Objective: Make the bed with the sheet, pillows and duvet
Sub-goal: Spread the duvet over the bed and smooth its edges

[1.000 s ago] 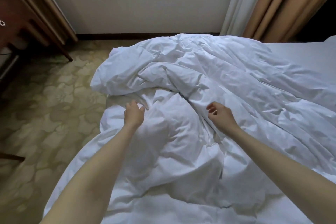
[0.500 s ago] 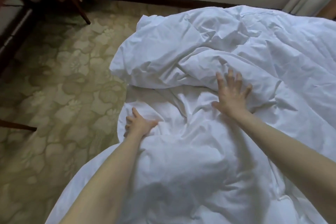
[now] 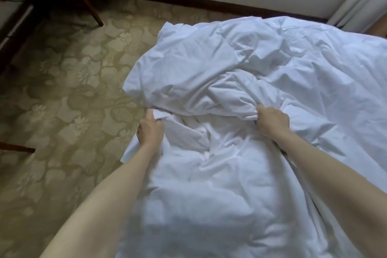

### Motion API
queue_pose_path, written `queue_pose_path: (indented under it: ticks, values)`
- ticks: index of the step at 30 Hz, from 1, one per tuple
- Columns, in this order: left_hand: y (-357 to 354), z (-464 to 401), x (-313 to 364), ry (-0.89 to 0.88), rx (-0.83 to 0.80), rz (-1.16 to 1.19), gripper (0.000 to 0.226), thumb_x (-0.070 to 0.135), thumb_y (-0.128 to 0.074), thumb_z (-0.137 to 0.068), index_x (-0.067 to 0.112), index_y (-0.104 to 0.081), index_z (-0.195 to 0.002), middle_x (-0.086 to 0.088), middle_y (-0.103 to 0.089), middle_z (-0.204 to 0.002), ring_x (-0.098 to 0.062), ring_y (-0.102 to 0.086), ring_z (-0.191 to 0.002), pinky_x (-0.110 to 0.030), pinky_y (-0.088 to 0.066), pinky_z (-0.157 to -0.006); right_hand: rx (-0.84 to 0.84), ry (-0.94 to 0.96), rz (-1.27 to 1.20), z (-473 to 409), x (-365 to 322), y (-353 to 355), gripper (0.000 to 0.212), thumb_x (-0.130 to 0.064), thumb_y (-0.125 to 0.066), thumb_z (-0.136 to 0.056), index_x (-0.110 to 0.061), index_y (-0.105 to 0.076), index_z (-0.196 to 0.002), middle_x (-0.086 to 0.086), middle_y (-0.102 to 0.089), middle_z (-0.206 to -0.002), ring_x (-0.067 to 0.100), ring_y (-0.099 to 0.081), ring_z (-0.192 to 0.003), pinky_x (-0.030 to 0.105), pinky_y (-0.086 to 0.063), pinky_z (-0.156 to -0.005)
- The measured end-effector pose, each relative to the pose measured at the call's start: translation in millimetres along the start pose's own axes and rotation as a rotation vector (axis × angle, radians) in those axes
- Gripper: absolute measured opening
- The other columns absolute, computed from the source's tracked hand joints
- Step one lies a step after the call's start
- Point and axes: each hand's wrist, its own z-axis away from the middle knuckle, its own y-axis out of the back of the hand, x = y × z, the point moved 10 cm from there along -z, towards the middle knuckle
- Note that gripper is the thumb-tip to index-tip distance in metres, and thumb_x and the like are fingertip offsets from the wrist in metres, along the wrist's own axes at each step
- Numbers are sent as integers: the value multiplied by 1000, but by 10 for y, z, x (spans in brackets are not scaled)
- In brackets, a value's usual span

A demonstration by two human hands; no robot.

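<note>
I see no writing or labels anywhere on the white duvet (image 3: 240,81). My left hand (image 3: 149,130) has its fingers curled round a fold at the bed's left edge; my right hand (image 3: 272,120) clamps a bunched ridge nearer the middle. The duvet lies crumpled — heaped toward the far left corner, its length running away from me over the patterned carpet (image 3: 62,90) side.

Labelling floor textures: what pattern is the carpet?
Olive-beige carpet with a pale floral pattern; head view.
</note>
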Motion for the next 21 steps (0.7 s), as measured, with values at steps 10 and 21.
queue_pose_path:
  ticks: [10, 21]
  values:
    - [1805, -854, 2178, -284, 332, 422, 8, 9, -35, -88, 4, -40, -84, -8, -48, -73, -21, -44, -70, -30, -36, -63, 508, -374, -475, -56, 1313, 2132, 21, -8, -43, -84, -5, -56, -100, 30, -58, -105, 47, -55, -97, 46, -45, -82]
    - [510, -403, 2319, -280, -230, 422, 18, 15, -55, -89, 6, -46, -102, -6, -50, -88, -22, -47, -90, -33, -38, -73, 553, -465, -499, 366, 1601, 2360, 23, -5, -44, -84, -6, -52, -105, 28, -57, -104, 44, -55, -95, 42, -40, -75]
